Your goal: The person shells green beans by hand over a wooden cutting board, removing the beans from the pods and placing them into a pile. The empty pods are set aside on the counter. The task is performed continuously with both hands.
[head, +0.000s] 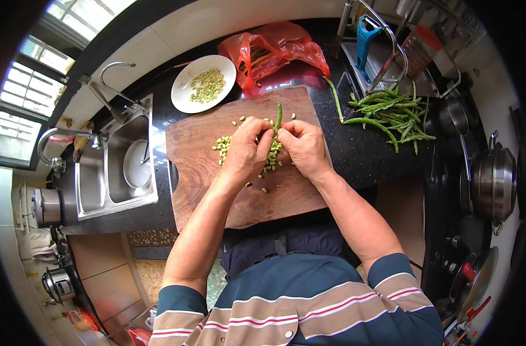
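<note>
Between the fingertips of my left hand and my right hand is a green bean pod, its free end pointing away from me. Both hands are over a wooden cutting board. Loose shelled green beans lie in a heap under and between my hands, partly hidden by them. A few more are scattered across the board. Past the board's far left edge, a white plate bears a pile of shelled beans. Unshelled pods are heaped on the dark counter to the right.
A red plastic bag with dark pods inside rests behind the board. At left is a double steel sink holding a white basin. A dish rack with a blue peeler stands back right. Steel pots are on the right.
</note>
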Tool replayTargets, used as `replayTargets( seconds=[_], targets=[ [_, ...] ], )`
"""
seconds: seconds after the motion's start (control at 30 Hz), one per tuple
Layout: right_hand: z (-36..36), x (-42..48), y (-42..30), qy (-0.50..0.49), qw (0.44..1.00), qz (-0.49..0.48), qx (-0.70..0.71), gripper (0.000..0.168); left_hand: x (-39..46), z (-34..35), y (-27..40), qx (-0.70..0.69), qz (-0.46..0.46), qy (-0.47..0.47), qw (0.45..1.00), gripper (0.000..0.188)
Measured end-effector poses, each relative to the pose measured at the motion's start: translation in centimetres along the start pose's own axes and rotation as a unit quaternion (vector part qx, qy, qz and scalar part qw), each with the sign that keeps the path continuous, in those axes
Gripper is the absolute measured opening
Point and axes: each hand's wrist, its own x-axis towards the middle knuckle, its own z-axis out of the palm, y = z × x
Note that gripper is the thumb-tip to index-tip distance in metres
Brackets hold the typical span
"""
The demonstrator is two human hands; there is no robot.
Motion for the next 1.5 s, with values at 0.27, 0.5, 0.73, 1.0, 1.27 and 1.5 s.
replayTargets(
  seconds=[0.27, 0.5, 0.73, 1.0, 1.27, 1.5],
  targets=[
    [0.0, -0.2, 0.0, 0.019, 0.994, -0.065, -0.087, 0.014, 0.6, 0.2, -0.1, -0.250, -0.191, -0.029, 0.949, 0.015],
    [0.3, -0.3, 0.1, 0.007, 0.987, -0.110, -0.118, 0.011, 0.9, -0.4, 0.1, -0.225, -0.171, -0.052, 0.958, 0.014],
    [0.0, -0.3, 0.6, 0.002, 0.982, -0.125, -0.145, 0.010, 0.5, 0.0, -0.2, -0.159, -0.146, -0.041, 0.976, 0.014],
    [-0.1, -0.2, -0.3, 0.019, 0.991, -0.092, -0.099, 0.015, 0.5, 0.3, 0.3, -0.079, -0.072, 0.026, 0.994, 0.012],
    [-0.3, -0.2, -0.1, 0.003, 0.996, -0.067, -0.063, 0.016, 0.4, 0.0, 0.1, -0.035, -0.027, 0.017, 0.999, 0.009],
    [-0.4, -0.1, 0.1, -0.021, 0.997, -0.067, -0.040, 0.012, 0.4, -0.1, 0.1, -0.017, -0.002, 0.007, 1.000, 0.008]
  ],
)
